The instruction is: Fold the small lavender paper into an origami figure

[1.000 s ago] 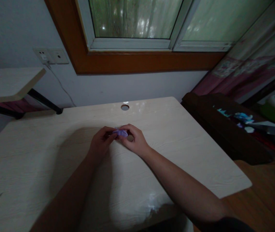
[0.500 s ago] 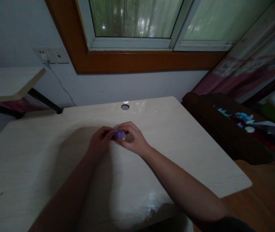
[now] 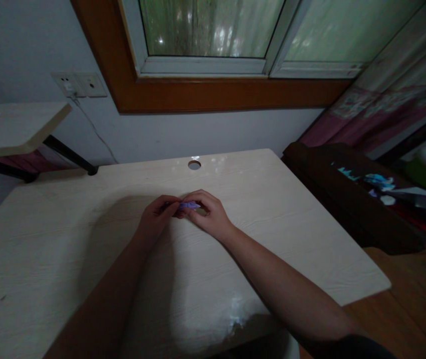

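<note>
A small piece of folded purple paper (image 3: 190,205) is held between my two hands above the pale wooden table (image 3: 273,209). My left hand (image 3: 156,214) pinches its left end between thumb and fingers. My right hand (image 3: 210,212) closes on it from the right, with the thumb below and the fingers above. Much of the paper is hidden by the fingertips, and only a narrow purple strip shows.
A round cable hole (image 3: 194,165) lies near the table's far edge. A raised shelf (image 3: 18,124) on black legs stands at the left. Beyond the right edge, a dark brown bench (image 3: 332,199) bears scattered items. A cable (image 3: 93,129) hangs from the wall socket.
The purple paper has gone from a wider, rounded shape to a narrow strip. My right thumb and fingers have drawn together on it, while the left hand has barely moved.
</note>
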A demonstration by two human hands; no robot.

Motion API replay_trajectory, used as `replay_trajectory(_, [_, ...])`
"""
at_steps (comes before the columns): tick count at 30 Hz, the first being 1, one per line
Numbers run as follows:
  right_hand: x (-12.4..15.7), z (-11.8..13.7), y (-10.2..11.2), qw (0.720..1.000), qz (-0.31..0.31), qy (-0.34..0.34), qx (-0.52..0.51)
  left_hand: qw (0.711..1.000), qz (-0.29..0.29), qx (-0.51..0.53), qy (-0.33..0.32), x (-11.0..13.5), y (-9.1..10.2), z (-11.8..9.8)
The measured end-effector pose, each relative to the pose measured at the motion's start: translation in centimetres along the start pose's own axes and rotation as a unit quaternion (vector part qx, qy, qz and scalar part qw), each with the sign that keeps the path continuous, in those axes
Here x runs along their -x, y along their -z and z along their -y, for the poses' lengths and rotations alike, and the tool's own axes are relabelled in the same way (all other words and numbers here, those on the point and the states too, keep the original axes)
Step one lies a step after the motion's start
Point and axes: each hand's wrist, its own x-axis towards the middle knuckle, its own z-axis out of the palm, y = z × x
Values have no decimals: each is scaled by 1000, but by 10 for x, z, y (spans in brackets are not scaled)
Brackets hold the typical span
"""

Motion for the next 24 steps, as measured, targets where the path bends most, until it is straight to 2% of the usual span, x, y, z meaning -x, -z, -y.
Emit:
replay_trajectory(9, [-1,0,0,999,10,-9,-32,996,-36,-79,-15,-2,2,3])
replay_trajectory(15, [-1,-1,-2,996,-15,-46,-75,989,-44,-133,-44,-2,0,1])
replay_trajectory(19, [-1,-8,-4,994,-42,-80,-67,972,-46,-214,-88,0,-1,2])
replay_trajectory(24, [-1,-15,-5,990,-25,-121,-62,948,-42,-286,-136,3,-3,2])
